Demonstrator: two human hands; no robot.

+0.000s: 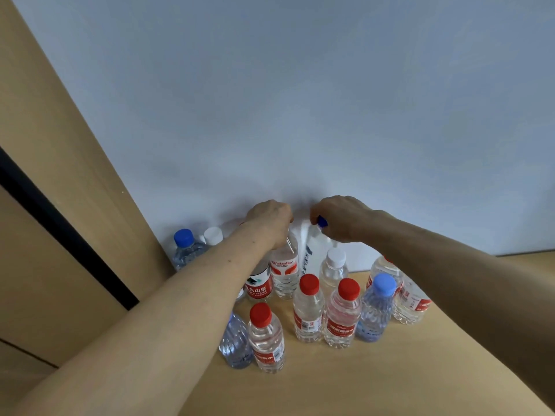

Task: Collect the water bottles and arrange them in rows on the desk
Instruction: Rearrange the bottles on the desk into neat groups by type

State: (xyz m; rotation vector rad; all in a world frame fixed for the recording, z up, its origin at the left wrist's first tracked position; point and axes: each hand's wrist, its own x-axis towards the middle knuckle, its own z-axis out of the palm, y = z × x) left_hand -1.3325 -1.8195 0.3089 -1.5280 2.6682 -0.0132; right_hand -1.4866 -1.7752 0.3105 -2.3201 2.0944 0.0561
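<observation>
Several clear water bottles stand on the wooden desk (390, 370) against the pale wall. My left hand (270, 217) grips the top of a Wahaha bottle (284, 271) with a red and white label; its cap is hidden under my fingers. My right hand (342, 217) grips the neck of a white-labelled bottle (312, 253) with a dark blue cap, right beside the first. In front stand red-capped bottles (308, 307), (344, 313), (265, 337) and a light-blue-capped bottle (377, 307). A blue-capped bottle (186, 247) stands at the back left.
A tan wooden panel (54, 175) with a dark strip rises at the left, close to the bottles. A white-capped bottle (333, 267) and red-labelled bottles (411, 298) stand at the right. The desk's near part and right side show bare wood.
</observation>
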